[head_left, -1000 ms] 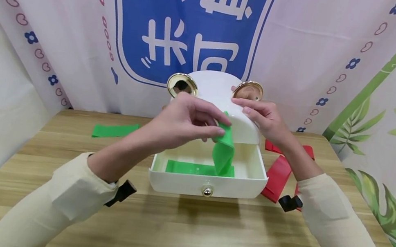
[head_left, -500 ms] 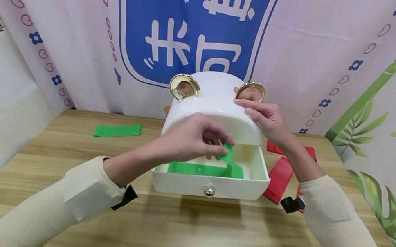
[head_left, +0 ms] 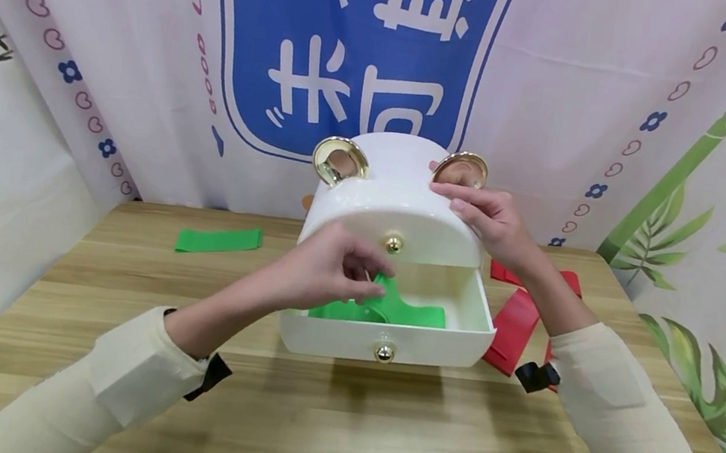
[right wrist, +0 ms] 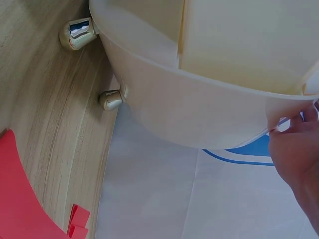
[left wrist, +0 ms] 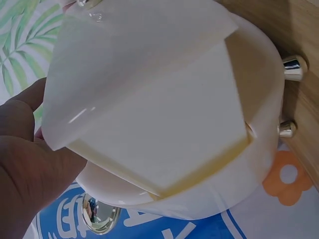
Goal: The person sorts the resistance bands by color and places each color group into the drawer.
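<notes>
Lower and further left than it was one second ago, the left hand [head_left: 329, 269] has brought the held green band [head_left: 394, 307] from hanging above the box's lower drawer [head_left: 433, 347] down into it, and the upper knob [head_left: 393, 244] of the white drawer box [head_left: 395, 185] now shows. Left thumb and fingertips pinch one end of that band while its other end lies inside the drawer's right part; pinching only the end probably lets the hand swing across and lay it lengthwise. Under and left of it, a second green band [head_left: 325, 309] lies partly hidden along the drawer's front wall.

The right hand [head_left: 495, 224] rests its extended fingers on the box's top beside the gold ear [head_left: 460, 170], gripping nothing that I can see, likely to keep the box from shifting. The lower drawer stands pulled out at the box's front, presumably so the bands can go in from above.

Left of the box lies a third green band [head_left: 218, 240]; right of it lie the red bands [head_left: 514, 328], so the colours seem deliberately kept apart. The left wrist view shows no band.
</notes>
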A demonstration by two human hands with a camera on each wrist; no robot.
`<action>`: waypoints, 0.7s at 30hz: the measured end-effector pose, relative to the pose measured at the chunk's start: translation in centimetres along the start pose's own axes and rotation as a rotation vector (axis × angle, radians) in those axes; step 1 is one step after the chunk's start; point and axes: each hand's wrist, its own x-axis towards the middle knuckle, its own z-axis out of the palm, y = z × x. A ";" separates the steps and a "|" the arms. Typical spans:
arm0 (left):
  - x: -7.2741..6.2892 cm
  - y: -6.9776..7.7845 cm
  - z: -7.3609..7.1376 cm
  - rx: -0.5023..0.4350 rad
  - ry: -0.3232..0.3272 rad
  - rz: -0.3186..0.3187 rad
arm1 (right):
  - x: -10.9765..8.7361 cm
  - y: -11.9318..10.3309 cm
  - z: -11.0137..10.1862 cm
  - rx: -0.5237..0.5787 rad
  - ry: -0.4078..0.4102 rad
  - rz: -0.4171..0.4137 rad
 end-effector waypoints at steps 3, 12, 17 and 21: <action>-0.2 -0.3 -0.1 0.049 -0.007 -0.011 | 0.0 0.1 0.0 -0.007 0.005 0.007; -0.7 -0.8 -0.2 0.121 -0.034 -0.051 | -0.1 0.1 0.0 -0.034 0.023 0.018; -1.2 -1.0 0.0 0.291 -0.009 -0.039 | -0.1 0.1 0.0 -0.040 0.021 0.018; -1.9 -0.6 -0.1 0.399 0.041 -0.030 | -0.1 0.2 0.0 -0.031 0.016 0.008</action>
